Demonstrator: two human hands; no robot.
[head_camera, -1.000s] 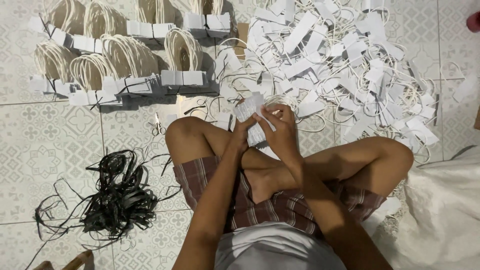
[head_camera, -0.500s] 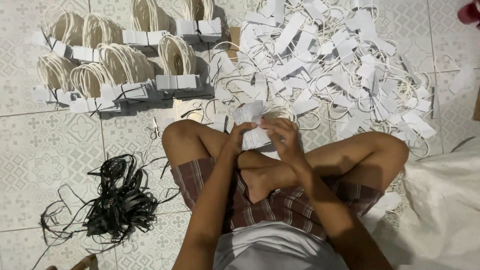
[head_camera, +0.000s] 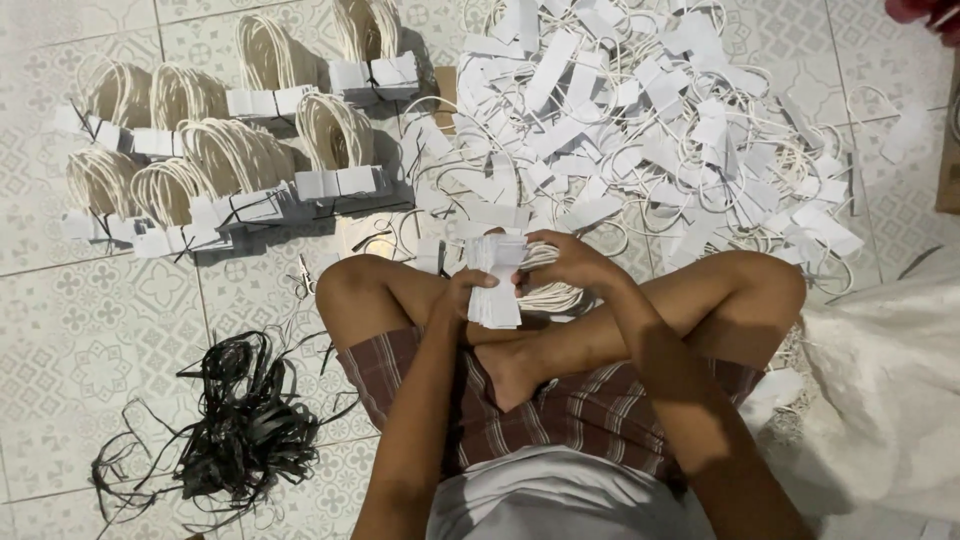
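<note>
From my remote view, much is hidden: the fingers of both hands are folded behind the stack of white paper tags (head_camera: 493, 283), so I cannot see how many tags it has, and the cream cords hanging from it (head_camera: 550, 293) are partly covered by the right hand. The scissors (head_camera: 303, 276) near the left knee are small and hard to read; I think they are scissors. At the top right corner a red thing (head_camera: 925, 10) is cut off by the frame. The stack sits above the crossed legs, in front of the body, upright and neatly squared, white and plain. My left hand (head_camera: 462, 297) is closed around its lower side, and my right hand (head_camera: 572, 262) clasps its upper edge. Behind lies the loose heap of tags (head_camera: 660, 130), to the left the tied bundles (head_camera: 250, 150), and the black straps (head_camera: 240, 425) lie on the tile floor (head_camera: 80, 340).
</note>
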